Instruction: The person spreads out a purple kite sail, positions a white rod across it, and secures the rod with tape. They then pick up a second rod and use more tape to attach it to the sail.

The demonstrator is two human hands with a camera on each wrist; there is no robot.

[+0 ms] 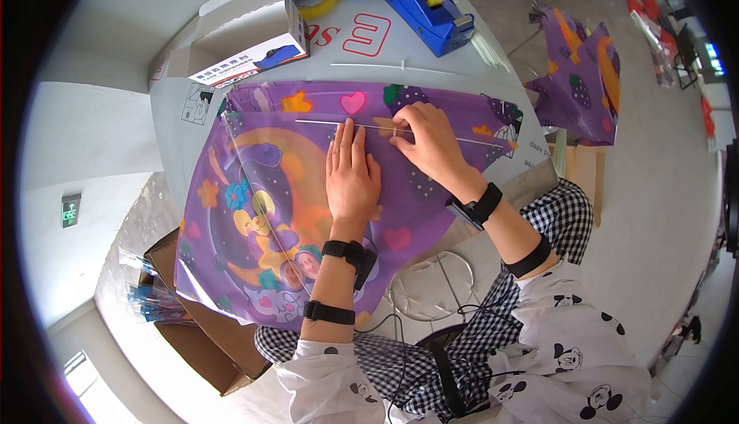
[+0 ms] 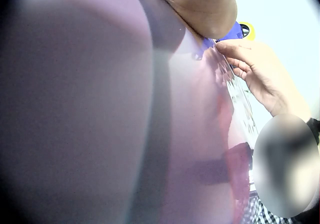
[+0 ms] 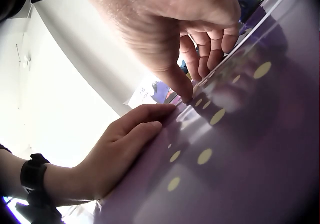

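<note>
A purple kite point(image 1: 308, 162) of thin printed film, with a moon, stars and a cartoon animal, lies spread over the table and hangs past its near edge. Across its upper part runs a thin white rod point(image 1: 454, 138). My left hand point(image 1: 352, 178) lies flat on the film, straight fingertips at the rod. Just to its right, my right hand point(image 1: 431, 147) pinches the rod between thumb and index finger, where a small pale crosspiece point(image 1: 395, 132) shows. In the right wrist view the thumb of the right hand point(image 3: 200, 34) comes down close to the left hand point(image 3: 125, 149).
Behind the kite are an open tape-dispenser box point(image 1: 250, 35), a blue tape dispenser point(image 1: 427, 8), a yellow tape roll point(image 1: 317, 1) and another thin rod point(image 1: 369, 65). More purple film point(image 1: 577, 78) hangs at the right. A cardboard box point(image 1: 208, 332) stands on the floor, left.
</note>
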